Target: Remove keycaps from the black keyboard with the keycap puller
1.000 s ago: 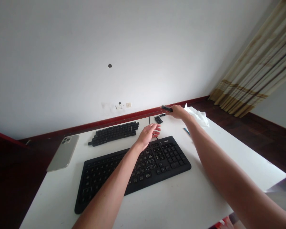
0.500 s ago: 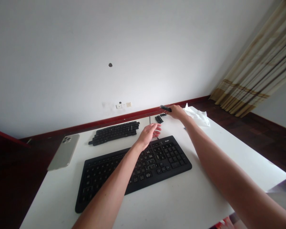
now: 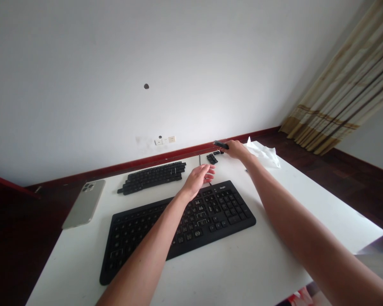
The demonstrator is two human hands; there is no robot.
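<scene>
A black keyboard [image 3: 181,223] lies across the white table [image 3: 242,272], some of its keycaps off. My left hand [image 3: 198,178] hovers open over its far edge, fingers loosely spread. My right hand [image 3: 238,149] reaches to the table's far edge and is closed on a slim black tool [image 3: 221,144]. Just left of that hand sits a small cluster of loose black keycaps [image 3: 212,158]. A long block of removed keycaps [image 3: 152,177] lies in rows behind the keyboard.
A silver phone [image 3: 84,203] lies face down at the table's left edge. White crumpled tissue [image 3: 263,153] sits at the far right corner. A cable [image 3: 200,161] runs off the far edge. Curtains [image 3: 347,93] hang at right.
My right hand with the black tool has shifted slightly left and away along the far edge. My left hand stays over the keyboard.
</scene>
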